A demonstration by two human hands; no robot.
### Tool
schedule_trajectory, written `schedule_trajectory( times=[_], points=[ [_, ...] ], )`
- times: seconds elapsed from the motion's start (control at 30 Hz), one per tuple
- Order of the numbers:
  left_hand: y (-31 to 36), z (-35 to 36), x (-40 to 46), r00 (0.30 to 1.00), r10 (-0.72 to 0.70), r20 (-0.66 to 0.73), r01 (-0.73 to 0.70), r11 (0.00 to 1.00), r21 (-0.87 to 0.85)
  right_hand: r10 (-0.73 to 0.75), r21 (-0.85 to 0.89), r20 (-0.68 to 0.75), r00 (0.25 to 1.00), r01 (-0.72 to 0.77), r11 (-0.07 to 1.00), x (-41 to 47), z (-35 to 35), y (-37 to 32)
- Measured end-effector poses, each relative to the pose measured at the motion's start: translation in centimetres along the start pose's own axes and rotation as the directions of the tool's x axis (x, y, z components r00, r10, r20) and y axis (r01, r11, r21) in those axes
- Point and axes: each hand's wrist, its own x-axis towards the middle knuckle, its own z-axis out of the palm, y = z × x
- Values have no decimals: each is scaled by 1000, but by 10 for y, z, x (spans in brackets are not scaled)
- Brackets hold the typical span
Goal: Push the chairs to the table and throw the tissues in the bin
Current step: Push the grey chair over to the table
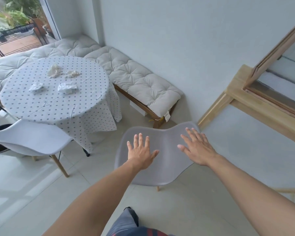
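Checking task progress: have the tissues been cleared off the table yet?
No, four crumpled tissues lie on the round table while both hands are at the grey chair.

No text, brand, number or sign can be read anywhere in the view. A small white tag (166,115) hangs from the near corner of the bench cushion (143,82), but any print on it is too small and blurred to make out. The tablecloth (58,103) carries only a dotted pattern.
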Motion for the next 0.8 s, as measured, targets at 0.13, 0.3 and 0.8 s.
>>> schedule_trajectory(
  times=[0.13,0.3,0.8],
  points=[
    [2,10,13,999,-53,-9,53,998,-35,-75,-26,34,997,76,997,33,7,17],
    [19,37,24,986,-169,-1,168,978,-126,-204,-66,93,974,211,975,83,25,51],
    [220,125,65,781,-598,180,601,643,-475,-649,-356,407,642,766,535,205,46,157]
  ],
)
